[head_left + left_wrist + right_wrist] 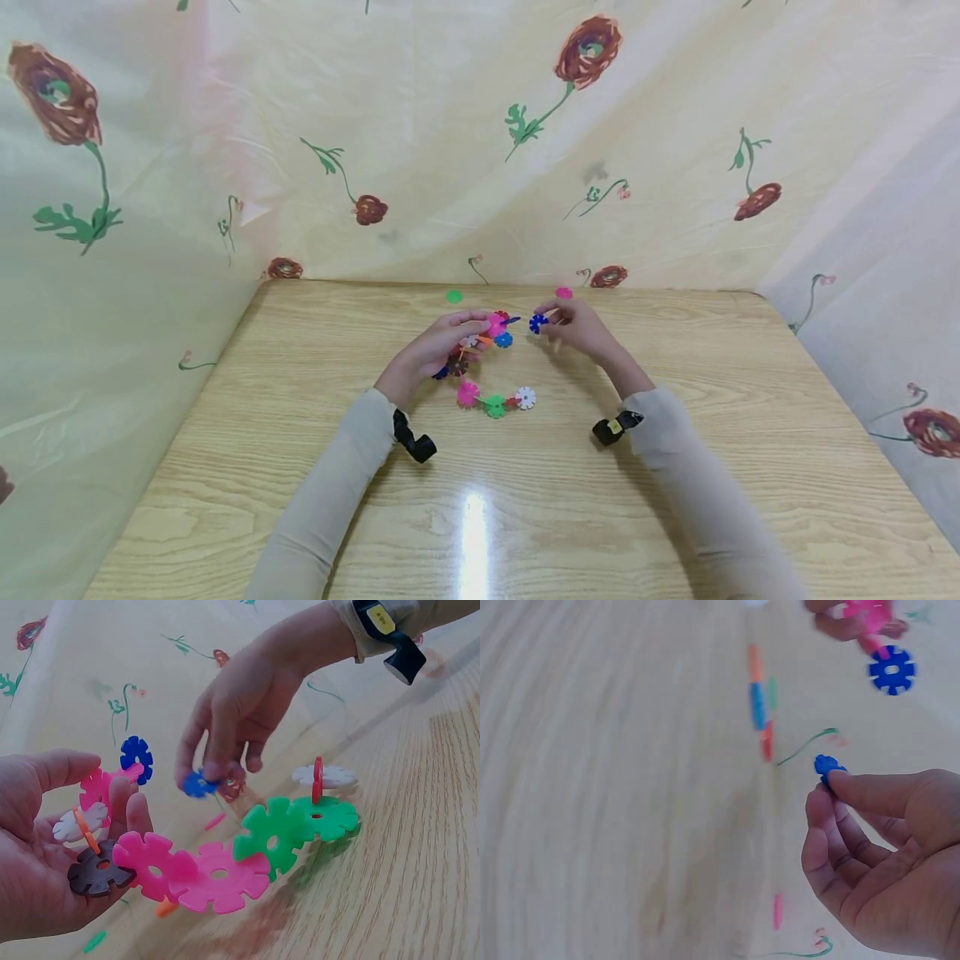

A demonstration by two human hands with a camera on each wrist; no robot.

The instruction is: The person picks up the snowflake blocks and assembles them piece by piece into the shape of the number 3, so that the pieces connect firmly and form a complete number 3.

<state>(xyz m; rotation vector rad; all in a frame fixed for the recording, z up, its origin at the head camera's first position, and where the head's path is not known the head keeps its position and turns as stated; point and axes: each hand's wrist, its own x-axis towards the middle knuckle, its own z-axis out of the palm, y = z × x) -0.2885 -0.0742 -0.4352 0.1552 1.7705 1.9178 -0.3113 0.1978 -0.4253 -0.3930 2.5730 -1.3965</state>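
My left hand (438, 343) holds a curved chain of slotted, flower-shaped plastic discs. Thumb and fingers grip it near a pink disc (94, 791), beyond which a dark blue disc (136, 759) forms the chain's end. White, orange and brown discs (101, 868) lie against the palm. From there the chain runs through pink discs (219, 876) and green discs (272, 836) to a red one and a white disc (526, 397). To the right, my right hand (576, 327) pinches a separate blue disc (827, 766) between thumb and fingertips, a small gap away from the chain's blue end.
Loose discs lie on the wooden table (480, 467): a green disc (454, 296) and a pink disc (564, 293) near the back edge, and a lighter blue disc (504, 340) by the left hand. A flower-patterned cloth (450, 167) hangs behind the table.
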